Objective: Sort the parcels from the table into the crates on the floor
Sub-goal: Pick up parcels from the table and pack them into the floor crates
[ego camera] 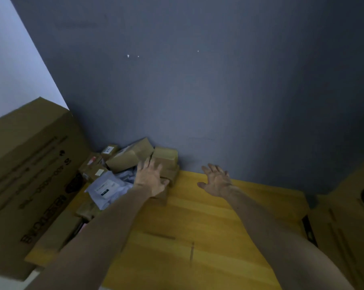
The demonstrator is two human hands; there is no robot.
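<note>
The parcels (pixel 130 164) are all heaped in the far left corner of the tabletop (pixel 197 227), pushed right up against the dark grey wall (pixel 197 80). It's mostly small brown cardboard boxes. A longer box (pixel 128 158) lies tilted across the top of the heap, and a squarish box (pixel 165 156) sits just to its right on top of a couple of flatter ones. A grey plastic mailer (pixel 105 189) with a white label lies at the near side of the pile, and a tiny labelled box (pixel 109 151) is tucked at the very back.

The left hand (pixel 149 178) lies palm down on the right side of the heap, fingers stretched out over the low brown box (pixel 170 174) under the squarish one, with the thumb along its near edge. It looks like it's resting flat rather than grabbing anything, though the picture is dim and soft there, so I wouldn't swear to it.

The right hand (pixel 216 181) is clear of the pile, over bare wood near the far edge of the tabletop. Its fingers are spread wide and it's holding nothing.

A big printed carton (pixel 30 174) stands along the left edge of the tabletop, next to the heap, and another carton (pixel 348 227) stands off the right edge.
</note>
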